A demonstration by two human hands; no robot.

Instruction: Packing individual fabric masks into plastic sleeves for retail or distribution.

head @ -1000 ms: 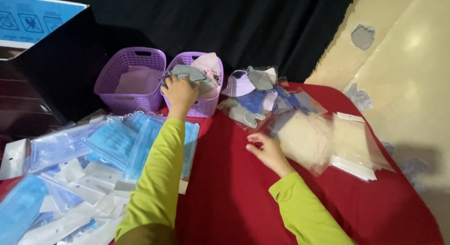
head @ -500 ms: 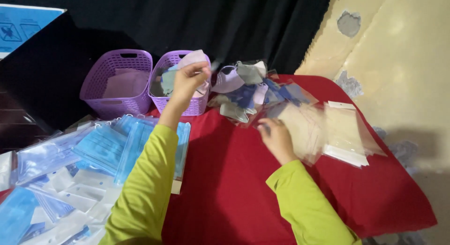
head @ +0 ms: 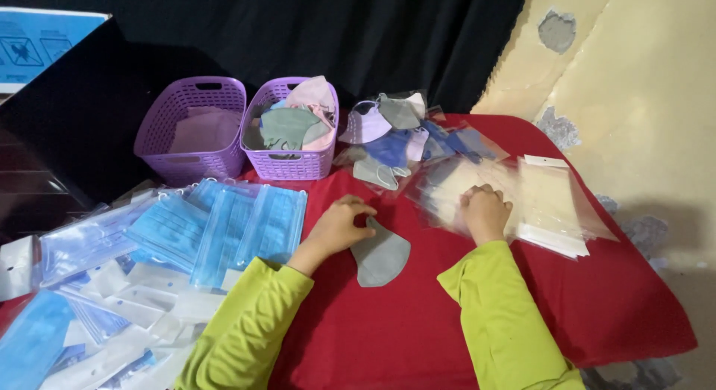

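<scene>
My left hand [head: 339,224] pinches the upper edge of a grey folded face mask [head: 380,254] that lies flat on the red tablecloth [head: 418,330]. My right hand [head: 485,211] rests knuckles-up on a stack of clear plastic sleeves [head: 548,207], with its fingers curled onto the top sleeve. Both arms wear lime-green sleeves. Behind the hands, a purple basket [head: 294,162] holds several folded masks in grey-green, pink and blue.
A second purple basket [head: 190,148] stands left of the first. Loose masks in clear wrappers [head: 395,129] lie behind the sleeves. Packs of blue flat masks [head: 231,226] and white-edged bags [head: 112,285] cover the left side. A black curtain hangs behind; a yellow wall is at right.
My left hand has come back from the right purple basket and now holds a grey mask down on the red cloth. My right hand has stayed on the clear sleeves.
</scene>
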